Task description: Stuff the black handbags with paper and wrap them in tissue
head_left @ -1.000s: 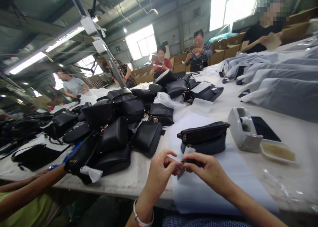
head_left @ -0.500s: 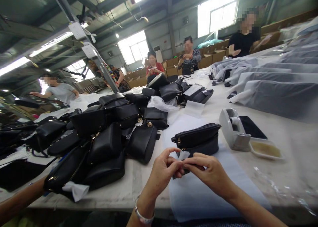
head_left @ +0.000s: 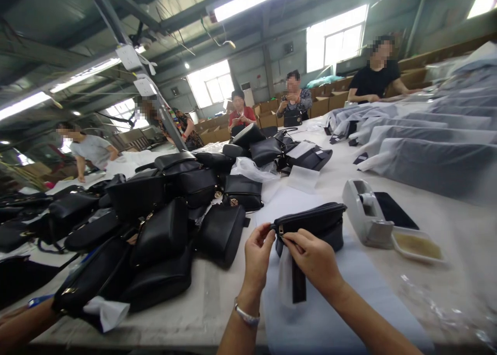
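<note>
1. Black zippered bag (head_left: 318,223) on white sheet (head_left: 361,267), just to the far side of both hands.
2. Left hand (head_left: 257,249) pinches bag's left end.
3. Right hand (head_left: 315,255) narrowed beside gold zipper pull (head_left: 281,230); can't tell what's gripped.

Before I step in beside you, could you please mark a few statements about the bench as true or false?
1. The left hand and right hand are at the same end of the black bag. True.

2. A bracelet is worn on the right wrist. False: the bracelet is on the left wrist.

3. A dark strip shows below the right hand's fingers. True.

4. The shallow tray is to the left of the black bag. False: the shallow tray is to its right, next to the tape dispenser.

5. The tape dispenser is white or light grey. True.
</note>
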`<move>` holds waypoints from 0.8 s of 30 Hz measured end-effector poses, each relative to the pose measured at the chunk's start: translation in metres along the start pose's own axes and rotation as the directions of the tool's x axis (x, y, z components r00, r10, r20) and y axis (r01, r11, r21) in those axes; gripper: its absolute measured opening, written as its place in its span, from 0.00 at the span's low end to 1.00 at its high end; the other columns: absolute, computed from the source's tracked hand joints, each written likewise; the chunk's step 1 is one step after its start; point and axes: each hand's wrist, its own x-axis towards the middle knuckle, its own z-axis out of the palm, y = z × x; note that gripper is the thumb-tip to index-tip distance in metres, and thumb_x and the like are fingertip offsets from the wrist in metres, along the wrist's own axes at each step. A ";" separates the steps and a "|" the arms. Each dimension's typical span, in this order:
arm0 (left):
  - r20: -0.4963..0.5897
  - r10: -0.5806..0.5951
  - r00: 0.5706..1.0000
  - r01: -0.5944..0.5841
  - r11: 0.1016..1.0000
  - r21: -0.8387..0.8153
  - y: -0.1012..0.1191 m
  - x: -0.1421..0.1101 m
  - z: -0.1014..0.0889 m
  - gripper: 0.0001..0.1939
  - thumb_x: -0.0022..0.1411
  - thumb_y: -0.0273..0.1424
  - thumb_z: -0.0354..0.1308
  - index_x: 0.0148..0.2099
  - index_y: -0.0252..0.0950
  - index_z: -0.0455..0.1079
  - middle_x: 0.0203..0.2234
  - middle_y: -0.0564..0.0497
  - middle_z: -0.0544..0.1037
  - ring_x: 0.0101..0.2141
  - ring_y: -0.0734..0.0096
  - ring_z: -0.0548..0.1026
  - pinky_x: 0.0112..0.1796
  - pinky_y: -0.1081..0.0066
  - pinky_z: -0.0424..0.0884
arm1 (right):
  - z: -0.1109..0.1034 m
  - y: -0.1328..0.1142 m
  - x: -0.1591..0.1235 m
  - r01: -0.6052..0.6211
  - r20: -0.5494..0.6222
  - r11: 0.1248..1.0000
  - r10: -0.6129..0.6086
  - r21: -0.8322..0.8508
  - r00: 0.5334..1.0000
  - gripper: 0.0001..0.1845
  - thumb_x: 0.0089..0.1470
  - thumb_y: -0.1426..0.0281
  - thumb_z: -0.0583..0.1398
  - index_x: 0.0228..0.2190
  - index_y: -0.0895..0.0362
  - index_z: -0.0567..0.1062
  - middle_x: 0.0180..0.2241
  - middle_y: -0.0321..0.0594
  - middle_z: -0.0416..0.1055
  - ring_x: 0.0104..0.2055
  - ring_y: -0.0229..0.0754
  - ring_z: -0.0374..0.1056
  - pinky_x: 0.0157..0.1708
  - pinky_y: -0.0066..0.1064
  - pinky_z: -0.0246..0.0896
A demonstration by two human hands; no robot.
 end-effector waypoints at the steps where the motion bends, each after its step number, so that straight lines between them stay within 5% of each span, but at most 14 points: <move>1: -0.009 0.002 1.000 -0.002 1.000 -0.018 0.000 0.001 0.002 0.16 0.60 0.37 0.62 0.48 0.34 0.73 0.43 0.45 0.79 0.45 0.62 0.76 0.48 0.63 0.72 | 0.001 0.000 0.001 0.008 -0.001 1.000 -0.008 -0.017 1.000 0.11 0.62 0.65 0.57 0.37 0.53 0.79 0.28 0.37 0.72 0.29 0.38 0.69 0.31 0.27 0.58; 13: -0.017 -0.027 1.000 0.026 0.998 -0.056 -0.001 -0.002 0.010 0.17 0.59 0.36 0.63 0.48 0.33 0.74 0.42 0.44 0.81 0.44 0.61 0.78 0.47 0.63 0.73 | 0.010 -0.017 0.006 -0.023 0.018 0.995 0.025 -0.092 1.000 0.12 0.60 0.72 0.55 0.28 0.56 0.75 0.27 0.37 0.68 0.26 0.37 0.65 0.29 0.28 0.55; 24: -0.038 -0.066 0.997 0.060 0.989 -0.138 -0.005 -0.007 0.012 0.18 0.57 0.35 0.65 0.49 0.32 0.73 0.42 0.44 0.81 0.43 0.62 0.79 0.47 0.63 0.74 | 0.016 -0.009 -0.010 0.000 -0.099 1.000 0.000 0.002 0.995 0.12 0.63 0.69 0.52 0.34 0.56 0.76 0.26 0.37 0.65 0.24 0.37 0.61 0.31 0.28 0.58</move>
